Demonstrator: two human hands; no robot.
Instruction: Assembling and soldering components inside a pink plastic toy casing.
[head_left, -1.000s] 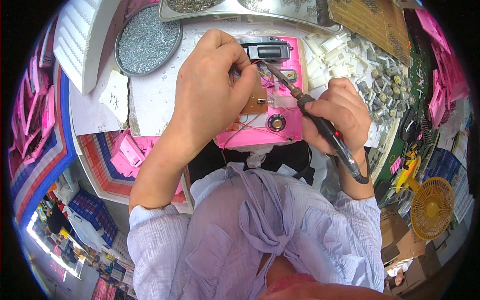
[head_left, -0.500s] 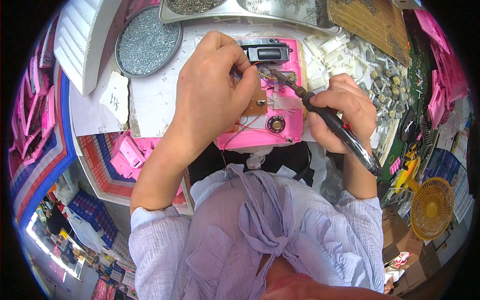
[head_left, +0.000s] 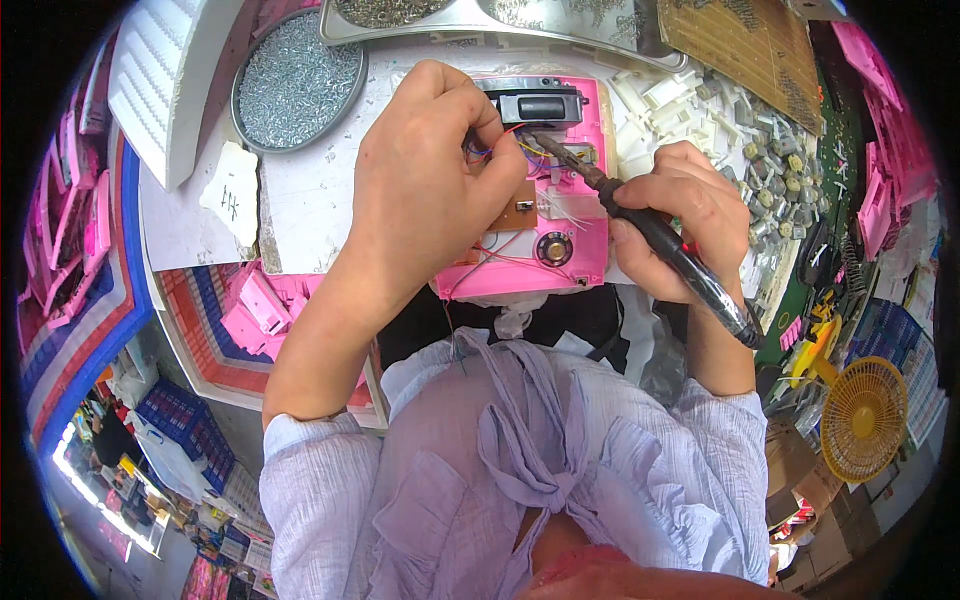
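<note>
My right hand [head_left: 690, 220] is closed round the black handle of a soldering iron [head_left: 680, 258]. Its tip points left into the wiring of a pink plastic housing [head_left: 595, 235]. My left hand [head_left: 430, 170] is closed in a pinch at the housing's left side, among thin coloured wires [head_left: 512, 135]; what the fingertips hold is too small to make out. In the housing sit a black part with a dark window [head_left: 540, 107], a brown circuit board [head_left: 518, 208] with a small switch, and a small round speaker [head_left: 554, 248]. My left hand hides the housing's left part.
A round dish of small screws [head_left: 298, 85] stands at the far left, beside a torn paper label [head_left: 232, 193]. A metal tray [head_left: 490, 35] lies at the back. White plastic parts [head_left: 660, 100] and small motors [head_left: 778, 165] are heaped at right, near a yellow fan [head_left: 864, 420].
The soldering iron's tip has shifted slightly left, with my right hand moving a little the same way. My left hand stays almost in place, still pinching.
</note>
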